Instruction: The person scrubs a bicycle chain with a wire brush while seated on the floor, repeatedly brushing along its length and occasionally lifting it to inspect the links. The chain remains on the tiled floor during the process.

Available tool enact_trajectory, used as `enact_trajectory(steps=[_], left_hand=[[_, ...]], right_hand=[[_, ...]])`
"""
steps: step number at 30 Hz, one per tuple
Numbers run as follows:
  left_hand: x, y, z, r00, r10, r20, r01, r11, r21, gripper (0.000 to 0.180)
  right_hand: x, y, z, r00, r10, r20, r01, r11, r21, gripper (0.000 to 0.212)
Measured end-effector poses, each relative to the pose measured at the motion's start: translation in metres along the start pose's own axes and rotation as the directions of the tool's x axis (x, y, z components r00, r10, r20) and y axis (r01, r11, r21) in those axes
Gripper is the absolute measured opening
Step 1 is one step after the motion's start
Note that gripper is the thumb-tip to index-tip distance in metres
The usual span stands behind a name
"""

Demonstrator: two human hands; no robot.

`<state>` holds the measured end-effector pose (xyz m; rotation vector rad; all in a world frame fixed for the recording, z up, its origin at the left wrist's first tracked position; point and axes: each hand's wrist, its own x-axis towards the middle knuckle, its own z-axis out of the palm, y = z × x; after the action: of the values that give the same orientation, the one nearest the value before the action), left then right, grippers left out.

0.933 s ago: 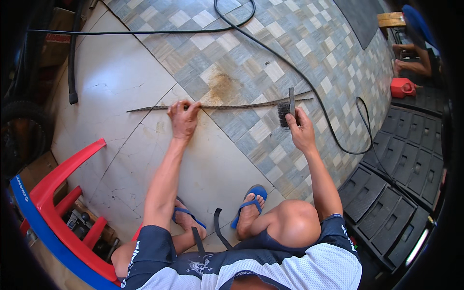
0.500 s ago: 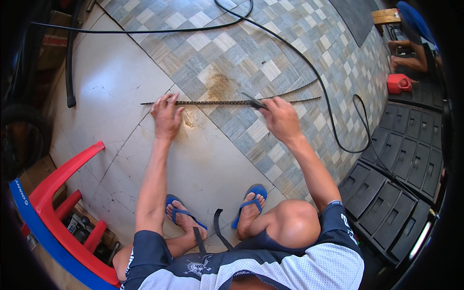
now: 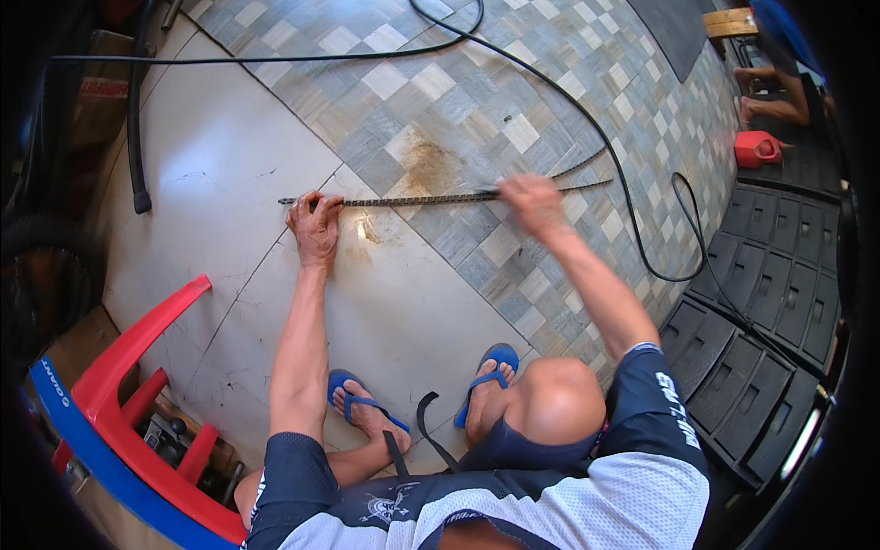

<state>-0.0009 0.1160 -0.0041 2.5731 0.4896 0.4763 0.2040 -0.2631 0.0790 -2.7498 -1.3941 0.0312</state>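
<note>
Two dark bicycle chain lengths (image 3: 412, 201) lie side by side on the floor, pulled nearly straight; at the right they part into two curving tails. My left hand (image 3: 316, 229) is closed on the chain near its left end, fingertips pinching it against the pale tile, with a short piece showing past the fingers. Over the chain, to the right, is my right hand (image 3: 534, 206), blurred by motion. A small dark part of what it grips shows at the fingertips; half a second ago this looked like a slim dark tool. The fingers largely hide it now.
A black hose (image 3: 587, 119) loops across the patterned floor beyond the chain. Black drawer units (image 3: 765, 266) stand at the right, near a red container (image 3: 757, 148) and another person's legs (image 3: 779, 105). A red plastic frame (image 3: 124, 385) is at the lower left. Brown dirt (image 3: 429, 163) marks the floor.
My right hand has shifted slightly, and the tool that stuck out from it is now mostly hidden. The left fingers have closed down on the chain. The whole view has shifted a little.
</note>
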Motion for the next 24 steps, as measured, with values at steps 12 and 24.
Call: enact_trajectory(steps=[12, 24], left_hand=[[0.000, -0.001, 0.003, 1.000, -0.029, -0.002, 0.029, 0.999, -0.027, 0.018], [0.001, 0.002, 0.006, 1.000, -0.027, -0.016, 0.027, 1.000, 0.007, 0.018]], right_hand=[[0.045, -0.094, 0.040, 0.991, -0.075, -0.109, 0.088, 0.989, 0.121, 0.011], [0.067, -0.107, 0.018, 0.984, -0.148, -0.098, 0.151, 0.988, 0.024, 0.014]])
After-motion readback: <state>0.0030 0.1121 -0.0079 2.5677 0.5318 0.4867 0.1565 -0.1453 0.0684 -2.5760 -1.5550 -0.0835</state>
